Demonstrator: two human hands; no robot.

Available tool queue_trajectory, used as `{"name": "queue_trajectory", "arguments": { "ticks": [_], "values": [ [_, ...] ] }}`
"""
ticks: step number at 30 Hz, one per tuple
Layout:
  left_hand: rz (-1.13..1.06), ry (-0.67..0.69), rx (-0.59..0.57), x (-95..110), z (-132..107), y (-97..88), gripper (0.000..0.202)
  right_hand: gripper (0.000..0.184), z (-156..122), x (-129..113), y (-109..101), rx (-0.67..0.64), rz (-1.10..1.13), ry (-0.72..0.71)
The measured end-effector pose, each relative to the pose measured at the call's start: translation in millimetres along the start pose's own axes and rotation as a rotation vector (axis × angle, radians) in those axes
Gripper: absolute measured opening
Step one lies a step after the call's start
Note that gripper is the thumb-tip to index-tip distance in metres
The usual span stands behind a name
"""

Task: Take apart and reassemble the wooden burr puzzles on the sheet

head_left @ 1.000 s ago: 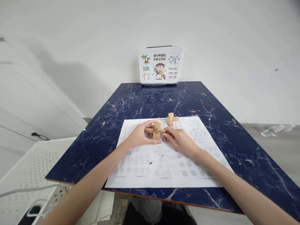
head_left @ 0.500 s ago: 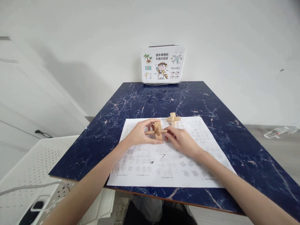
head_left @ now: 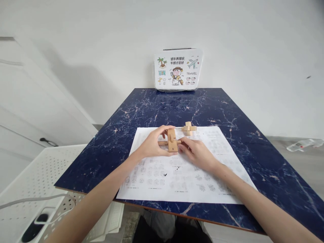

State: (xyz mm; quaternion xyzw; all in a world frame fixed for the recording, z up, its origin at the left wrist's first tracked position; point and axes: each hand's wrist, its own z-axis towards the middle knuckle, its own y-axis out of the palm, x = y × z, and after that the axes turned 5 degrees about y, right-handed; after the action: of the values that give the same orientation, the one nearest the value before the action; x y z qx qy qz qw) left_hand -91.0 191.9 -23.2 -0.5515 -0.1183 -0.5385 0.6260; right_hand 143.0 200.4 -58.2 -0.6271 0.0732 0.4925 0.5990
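Observation:
My left hand (head_left: 156,141) grips a wooden puzzle (head_left: 172,145) by its rectangular block, thumb at the near end and fingers at the far end. A round wooden rod runs sideways through the block and sticks out on both sides. With its fingertips, my right hand (head_left: 196,152) pinches the rod's right end. Both hands are just above a printed paper sheet (head_left: 157,189). Just beyond them, a second wooden puzzle (head_left: 188,128) of crossed bars rests at the sheet's far edge.
The blue marble-patterned table (head_left: 177,108) carries the sheet. At its far edge a white cartoon-printed case (head_left: 178,70) leans by the wall. A white perforated surface (head_left: 32,168) with a cable (head_left: 32,199) is at the left. A clear plastic item (head_left: 302,145) lies right on the floor.
The puzzle block between my hands has turned about the rod, so its broad face and a small slot near its near end now show. Both hands keep their grip.

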Motion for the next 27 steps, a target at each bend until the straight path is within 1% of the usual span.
{"name": "queue_trajectory", "arguments": {
  "ticks": [3,6,8,10,13,16,18,22,27],
  "values": [
    [-0.067,-0.01,0.033,2,-1,0.4,0.083,0.021,0,-1,1,0.001,0.003,0.003],
    [-0.213,-0.007,0.094,0,0,0.0,0.083,0.02,0,-1,2,0.02,0.005,0.011],
    [-0.343,-0.023,0.158,-3,2,-0.5,0.079,0.021,-1,0,3,0.024,0.0,0.01],
    [-0.463,-0.063,0.246,-6,4,-0.9,0.071,0.021,-1,1,3,0.023,-0.006,0.006],
    [-0.667,-0.188,0.404,-10,9,-2.1,0.062,0.023,-1,0,2,0.013,-0.012,0.007],
    [-0.93,-0.383,0.551,-12,12,-5.9,0.062,0.024,-1,-2,1,0.006,-0.016,0.013],
    [-1.09,-0.456,0.642,-13,13,-9.7,0.064,0.024,-2,-4,1,0.005,-0.019,0.015],
    [-1.303,-0.467,0.783,-14,13,-16.0,0.074,0.023,-2,-3,1,0.0,-0.018,0.011],
    [-1.412,-0.429,0.835,-14,12,-18.4,0.079,0.02,-2,-3,2,-0.008,-0.025,0.021]
  ]
}}
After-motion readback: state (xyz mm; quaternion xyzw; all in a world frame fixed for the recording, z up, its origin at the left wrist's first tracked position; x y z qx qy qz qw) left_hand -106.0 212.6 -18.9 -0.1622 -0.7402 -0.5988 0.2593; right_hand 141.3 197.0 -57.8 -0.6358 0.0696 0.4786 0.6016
